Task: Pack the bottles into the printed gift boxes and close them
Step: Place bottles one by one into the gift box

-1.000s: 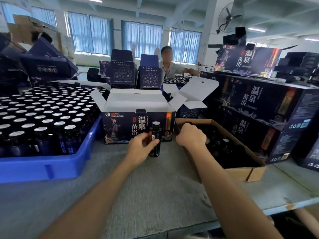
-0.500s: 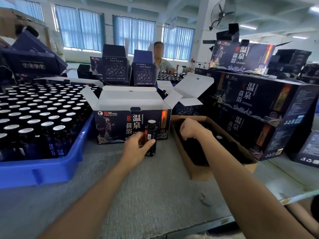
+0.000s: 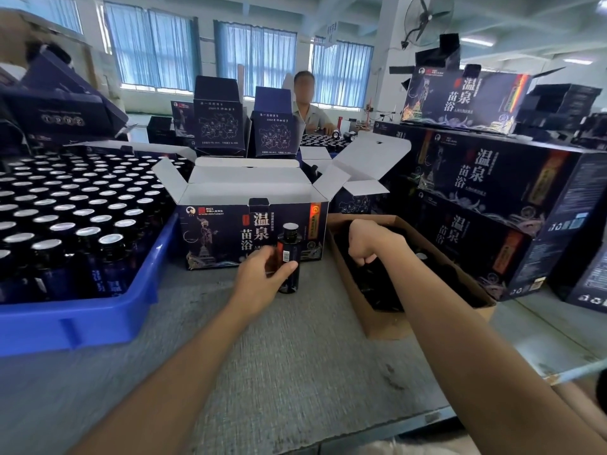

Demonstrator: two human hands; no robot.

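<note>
Left hand gripped upright bottle on grey surface, open gift box just beyond. Right hand curled inside brown carton; grip unclear. Blue crate left, stacked boxes right, curtained windows behind.

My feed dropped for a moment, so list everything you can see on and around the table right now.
open gift box: 1, dark blue print, white flaps up, table centre
held bottle: 1, dark, black cap, upright in front of that box
crate: 1, blue, left
crate bottles: many, dark, silver caps, upright in the crate
carton: 1, brown, open, right of the open gift box, dark contents
closed gift boxes: several, dark blue print, stacked far right
table: 1, grey
person: 1, beyond the boxes
fan: 1, dark, upper right
left hand: grips the held bottle
right hand: fingers curled, in the carton; any hold unclear
</note>
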